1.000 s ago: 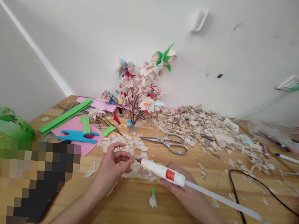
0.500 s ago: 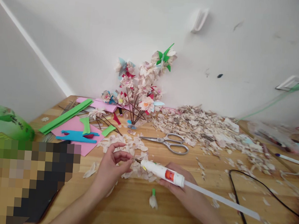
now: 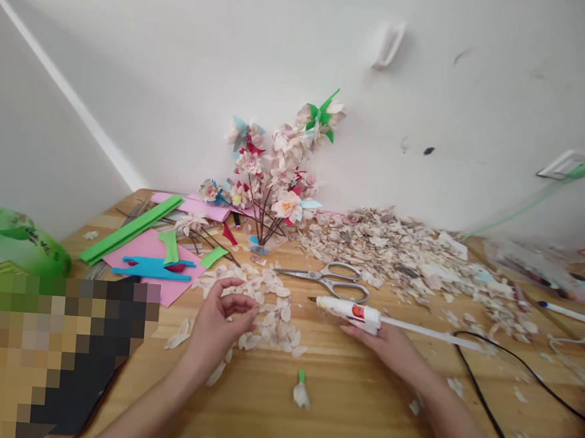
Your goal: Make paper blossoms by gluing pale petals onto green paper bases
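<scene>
My right hand (image 3: 384,342) is wrapped round a white hot glue gun (image 3: 341,308), whose nozzle points left towards the scissors' near side. A long glue stick (image 3: 429,330) sticks out of its back. Over the pale loose petals (image 3: 278,321), my left hand (image 3: 225,321) has its fingers curled with thumb and fingertips together; whatever they pinch is too small to make out. On the bare wood between my forearms lies a small petal bud (image 3: 301,394) with a green strip at its top. Metal scissors (image 3: 331,280) lie just beyond the glue gun.
A bunch of petal flowers (image 3: 280,171) stands against the wall. To its right spreads a heap of dry petals (image 3: 395,243). Green strips (image 3: 131,229), blue paper (image 3: 153,268) and pink paper (image 3: 170,294) lie at left. A black cable (image 3: 488,393) runs along the right.
My right hand has drawn the glue gun right, away from my left fingertips, and turned it more level. The left hand has stayed almost in place.
</scene>
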`<state>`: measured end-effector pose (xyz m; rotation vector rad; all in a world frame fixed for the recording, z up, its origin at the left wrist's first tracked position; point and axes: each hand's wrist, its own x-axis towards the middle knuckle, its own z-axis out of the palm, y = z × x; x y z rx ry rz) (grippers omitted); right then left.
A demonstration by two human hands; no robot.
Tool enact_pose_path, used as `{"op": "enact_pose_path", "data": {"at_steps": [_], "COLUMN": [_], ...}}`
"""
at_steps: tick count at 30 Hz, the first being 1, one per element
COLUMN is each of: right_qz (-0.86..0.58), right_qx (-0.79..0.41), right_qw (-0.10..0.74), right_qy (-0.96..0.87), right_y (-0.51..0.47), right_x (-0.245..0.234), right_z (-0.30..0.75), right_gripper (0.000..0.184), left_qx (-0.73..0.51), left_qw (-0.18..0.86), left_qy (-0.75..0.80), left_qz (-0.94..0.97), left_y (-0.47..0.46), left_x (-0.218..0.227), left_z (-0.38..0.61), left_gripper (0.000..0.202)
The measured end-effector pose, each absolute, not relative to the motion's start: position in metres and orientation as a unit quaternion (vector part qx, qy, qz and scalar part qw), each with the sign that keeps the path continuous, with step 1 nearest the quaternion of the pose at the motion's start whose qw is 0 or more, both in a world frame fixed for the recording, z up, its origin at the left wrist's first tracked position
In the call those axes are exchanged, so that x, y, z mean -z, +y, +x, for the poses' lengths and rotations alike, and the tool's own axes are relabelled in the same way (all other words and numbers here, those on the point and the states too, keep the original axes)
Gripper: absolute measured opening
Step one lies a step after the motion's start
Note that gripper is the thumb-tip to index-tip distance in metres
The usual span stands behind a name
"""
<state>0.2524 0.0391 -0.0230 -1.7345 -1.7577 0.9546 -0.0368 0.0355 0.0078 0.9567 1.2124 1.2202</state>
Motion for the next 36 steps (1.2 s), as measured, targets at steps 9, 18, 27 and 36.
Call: {"op": "enact_pose_path", "data": {"at_steps": [9, 18, 27, 36], "right_qz": [-0.685, -0.637, -0.445, -0.436], "right_qx": [-0.053, -0.074, -0.291, -0.480], "right_qw": [0.171, 0.109, 0.131, 0.331], "right_qy": [-0.707, -0.759, -0.836, -0.685], "right_y": [0.032, -0.014, -0.006, 0.004], "right_x": [0.024, -0.008, -0.003, 0.011], "right_z": [0.258, 0.241, 0.175, 0.168], "right_gripper": [0.042, 0.021, 0.026, 0.021], "left_qx": [-0.530, -0.527, -0.535, -0.534], "left_qw": [0.561, 0.567, 0.570, 0.574], "left_qy": [0.498, 0.488, 0.478, 0.465], "left_qz": [0.396, 0.404, 0.401, 0.412], "left_y": [0.035, 0.033, 0.032, 0.029], "left_x": [-0.009, -0.009, -0.009, -0.006], "left_z": [-0.036, -0.036, -0.032, -0.031], "left_gripper": [0.048, 0.048, 0.047, 0.047]}}
